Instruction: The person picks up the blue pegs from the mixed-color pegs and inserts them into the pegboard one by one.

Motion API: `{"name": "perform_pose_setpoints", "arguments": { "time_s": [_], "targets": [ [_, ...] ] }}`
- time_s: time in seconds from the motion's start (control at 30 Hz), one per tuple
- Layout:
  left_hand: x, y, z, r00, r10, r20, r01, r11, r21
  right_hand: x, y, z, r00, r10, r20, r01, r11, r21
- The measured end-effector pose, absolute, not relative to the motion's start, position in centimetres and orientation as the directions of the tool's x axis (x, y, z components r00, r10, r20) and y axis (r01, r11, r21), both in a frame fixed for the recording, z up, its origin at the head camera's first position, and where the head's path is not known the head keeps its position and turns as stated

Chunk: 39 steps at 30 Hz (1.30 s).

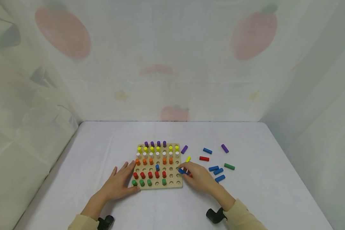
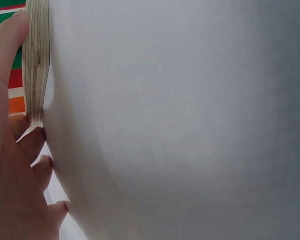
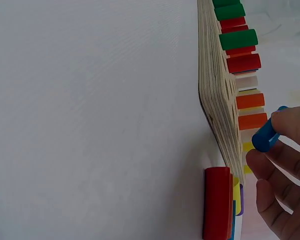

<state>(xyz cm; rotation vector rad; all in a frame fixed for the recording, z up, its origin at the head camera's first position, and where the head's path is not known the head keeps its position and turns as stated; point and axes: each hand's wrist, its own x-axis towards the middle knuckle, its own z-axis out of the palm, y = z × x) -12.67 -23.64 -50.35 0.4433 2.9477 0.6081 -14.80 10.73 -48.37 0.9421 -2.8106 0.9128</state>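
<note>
A square wooden pegboard [image 1: 169, 187] lies on the white table with rows of coloured pegs upright in its holes. From back to front the rows run purple, yellow, white, orange, a lone blue peg [image 1: 157, 167], red and green. My left hand [image 1: 118, 184], fingers spread, rests against the board's left side, its thumb at the near left corner. Over the right edge of the board, my right hand [image 1: 200, 177] pinches a blue peg [image 3: 266, 136] between thumb and fingers. The peg is tilted, above the holes of the blue row.
Loose pegs lie to the right of the board: several blue ones, including one at the back [image 1: 207, 150], a red peg [image 1: 204, 158], a green peg [image 1: 229, 166], a yellow peg [image 1: 188, 158] and two purple ones, the farther peg [image 1: 225, 148] at right. Fabric walls surround the table.
</note>
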Motion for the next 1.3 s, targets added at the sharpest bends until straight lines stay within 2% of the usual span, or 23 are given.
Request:
{"name": "perform_pose_setpoints", "arguments": {
  "time_s": [0.53, 0.83, 1.3],
  "targets": [
    [-12.8, -23.7, -50.5, -0.954, 0.296, -0.048, 0.251, 0.878, 0.407, -16.4, 7.8, -46.6, -0.81, -0.543, 0.222, -0.567, 0.628, -0.534],
    [-12.8, -23.6, -50.4, -0.953, 0.299, -0.045, 0.256, 0.876, 0.408, -17.3, 6.1, -45.5, -0.843, -0.514, 0.156, -0.492, 0.622, -0.61],
    [-12.7, -23.7, -50.5, -0.953, 0.301, -0.041, 0.26, 0.876, 0.407, -18.4, 2.8, -45.1, -0.819, -0.541, 0.19, -0.516, 0.551, -0.656]
  ]
}}
